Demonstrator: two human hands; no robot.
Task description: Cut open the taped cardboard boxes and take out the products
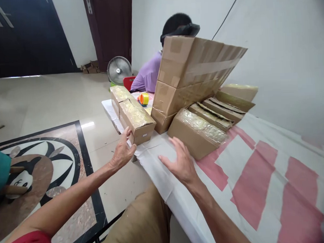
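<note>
My left hand (pixel 123 150) has its thumb and fingers apart at the near end of a long cardboard box (pixel 136 115), whose top is covered with shiny clear tape. The fingertips meet or nearly meet the box's left side; I cannot tell which. Behind it on the table edge is another taped box (pixel 119 93). My right hand (pixel 181 162) is spread, palm turned inward, holding nothing. Just beyond its fingers lies a tilted cardboard box (pixel 196 134) with a taped, crinkled top. Several boxes with raised flaps (pixel 218 113) lean in a row behind that one.
A tall stack of taped boxes (pixel 173 67) stands mid-table. Beyond it sits a person in a purple shirt (pixel 149 73). An orange and yellow tape dispenser (pixel 143 98) lies behind the left boxes. A white and pink cloth (pixel 253 182) covers the table. A fan (pixel 119 70) is on the floor.
</note>
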